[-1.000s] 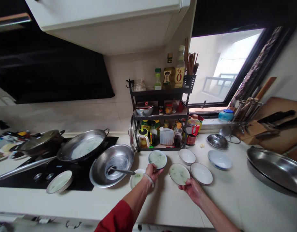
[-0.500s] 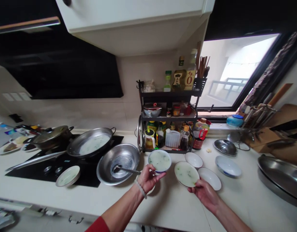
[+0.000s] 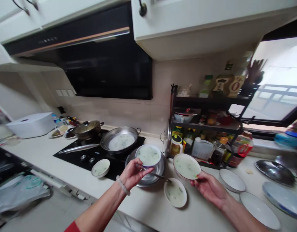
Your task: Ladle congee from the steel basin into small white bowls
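Note:
A bowl of pale soup with green bits [image 3: 148, 155] is held up by my left hand [image 3: 134, 174], its thumb at the rim and fingers below; it hangs over the steel basin [image 3: 159, 168]. My right hand [image 3: 210, 187] grips a second soup bowl [image 3: 186, 166] by its right edge, above the counter. Between and below them, a third filled bowl [image 3: 175, 193] stands on the counter, close to the end of a utensil that reaches out from the basin. Another filled bowl [image 3: 100, 168] sits at the front of the black stove.
A wok [image 3: 120, 139] with soup and a lidded pot [image 3: 87, 129] stand on the stove [image 3: 75, 154]. A black rack [image 3: 211, 126] holds bottles and jars behind my right hand. White dishes [image 3: 232, 180] and a metal lid [image 3: 275, 172] lie at the right.
The view has swung left. Both hands, still holding their bowls, have moved left over the counter, my left one now over the basin. The bowl below them has come into clear view.

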A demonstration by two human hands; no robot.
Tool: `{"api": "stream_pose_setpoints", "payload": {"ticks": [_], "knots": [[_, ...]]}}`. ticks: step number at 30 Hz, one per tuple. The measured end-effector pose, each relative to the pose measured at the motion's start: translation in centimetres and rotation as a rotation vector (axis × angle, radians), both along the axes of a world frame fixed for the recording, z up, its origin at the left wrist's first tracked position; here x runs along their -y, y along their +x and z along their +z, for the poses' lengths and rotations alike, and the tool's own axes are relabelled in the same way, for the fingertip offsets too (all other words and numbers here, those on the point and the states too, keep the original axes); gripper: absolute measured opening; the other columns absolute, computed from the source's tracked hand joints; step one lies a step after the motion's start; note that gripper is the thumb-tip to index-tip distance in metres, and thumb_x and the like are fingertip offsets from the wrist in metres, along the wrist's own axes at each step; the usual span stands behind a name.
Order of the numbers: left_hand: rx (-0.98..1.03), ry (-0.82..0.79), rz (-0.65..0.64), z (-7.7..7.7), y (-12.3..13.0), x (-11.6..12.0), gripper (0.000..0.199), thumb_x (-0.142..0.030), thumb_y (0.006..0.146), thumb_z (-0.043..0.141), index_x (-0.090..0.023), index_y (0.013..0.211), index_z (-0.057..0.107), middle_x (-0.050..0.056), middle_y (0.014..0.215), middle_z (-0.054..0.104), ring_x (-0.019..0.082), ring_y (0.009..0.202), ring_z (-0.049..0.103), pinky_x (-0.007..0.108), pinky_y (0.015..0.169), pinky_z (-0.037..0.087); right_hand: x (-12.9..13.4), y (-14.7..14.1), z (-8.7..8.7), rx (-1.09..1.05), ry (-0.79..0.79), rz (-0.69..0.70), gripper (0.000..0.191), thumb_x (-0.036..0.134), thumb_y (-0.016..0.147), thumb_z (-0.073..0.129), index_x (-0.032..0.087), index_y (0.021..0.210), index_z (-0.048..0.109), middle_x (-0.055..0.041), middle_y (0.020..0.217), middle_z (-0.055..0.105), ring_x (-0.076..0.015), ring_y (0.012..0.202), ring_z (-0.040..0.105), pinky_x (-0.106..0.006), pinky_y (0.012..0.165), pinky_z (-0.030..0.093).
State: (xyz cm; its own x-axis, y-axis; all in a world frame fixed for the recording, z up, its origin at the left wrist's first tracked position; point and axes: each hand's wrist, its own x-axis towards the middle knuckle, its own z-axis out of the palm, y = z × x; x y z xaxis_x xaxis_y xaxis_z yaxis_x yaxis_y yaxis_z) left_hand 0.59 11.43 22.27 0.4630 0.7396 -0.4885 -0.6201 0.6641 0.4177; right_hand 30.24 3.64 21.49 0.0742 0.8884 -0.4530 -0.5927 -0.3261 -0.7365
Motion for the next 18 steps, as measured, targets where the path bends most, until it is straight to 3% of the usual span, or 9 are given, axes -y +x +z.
{"api": "stream_pose_setpoints", "payload": {"ticks": [5, 9, 13, 18], "knots": [[-0.025, 0.068, 0.031, -0.1, -7.7, -3.6, 0.061, 0.001, 0.06, 0.049, -0.012, 0.12, 0.048, 0.013, 0.113, 0.064, 0.031, 0.106, 0.062, 0.044, 0.082, 0.058, -5.7, -6.7, 1.6, -0.047, -0.023, 0.063, 0.021, -0.001, 0.063, 0.052, 0.013, 0.077, 0.059, -0.0072, 0.063, 0.065, -0.0135, 0.05, 0.061, -0.017, 0.043, 0.052], [-0.063, 0.037, 0.082, 0.1, -12.8, -6.6, 0.06, 0.001, 0.058, 0.048, -0.01, 0.117, 0.048, 0.017, 0.116, 0.061, 0.033, 0.108, 0.061, 0.042, 0.077, 0.06, -10.6, -12.0, 2.0, -0.07, -0.037, 0.116, 0.026, 0.001, 0.063, 0.051, 0.013, 0.085, 0.058, -0.0066, 0.063, 0.063, -0.0137, 0.051, 0.059, -0.016, 0.038, 0.048], [-0.15, 0.013, 0.158, 0.2, -16.7, -9.6, 0.054, 0.001, 0.055, 0.047, -0.008, 0.108, 0.049, 0.019, 0.115, 0.059, 0.034, 0.109, 0.059, 0.039, 0.076, 0.06, -15.5, -17.1, 2.1, -0.082, -0.038, 0.149, 0.031, 0.002, 0.063, 0.053, 0.013, 0.091, 0.058, -0.0054, 0.065, 0.059, -0.0129, 0.051, 0.057, -0.016, 0.036, 0.046], [-0.269, 0.046, 0.207, -0.5, -20.3, -13.4, 0.042, -0.001, 0.054, 0.048, -0.011, 0.095, 0.05, 0.014, 0.098, 0.063, 0.028, 0.097, 0.064, 0.039, 0.075, 0.059, -20.9, -22.2, 1.5, -0.065, -0.04, 0.152, 0.031, 0.003, 0.065, 0.053, 0.012, 0.095, 0.056, -0.0053, 0.069, 0.057, -0.0107, 0.05, 0.054, -0.015, 0.037, 0.046]]}}
